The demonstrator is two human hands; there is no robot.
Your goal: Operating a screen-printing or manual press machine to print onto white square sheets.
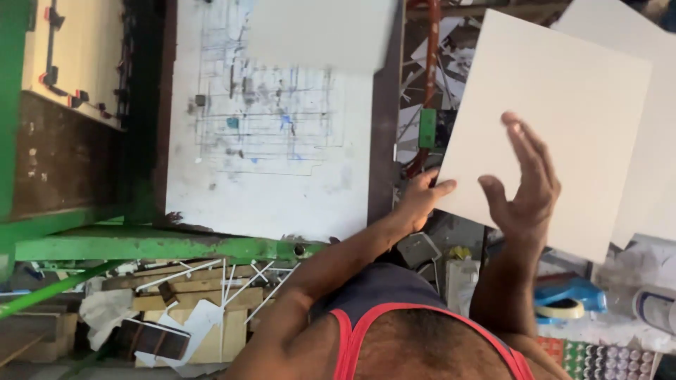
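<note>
Nearest to me, at the bottom edge, is the chest of the person whose view I share, in a dark vest with red trim (pixel 352 331). On the near right lies a clutter: a blue tape dispenser with a roll of pale tape (pixel 570 299) and sheets of small round stickers (pixel 612 359). On the near left, under a green metal frame (pixel 162 246), sit wooden offcuts and white strips (pixel 211 295).

Both arms reach up to a large, plain off-white rectangular board (pixel 556 119), held tilted in the air on the right. My left hand (pixel 422 200) pinches its lower left edge, thumb on the face. My right hand (pixel 524 183) is spread wide, palm flat against the board's face near its lower edge, fingers open, not curled around anything.

Farther off, to the left, a white table top marked with faint pencil lines and blue smudges (pixel 274 176) lies bare in its middle; a second pale sheet (pixel 320 32) rests at its far edge.

I judge the board is lifted but not yet laid on the marked table; placing it remains.
</note>
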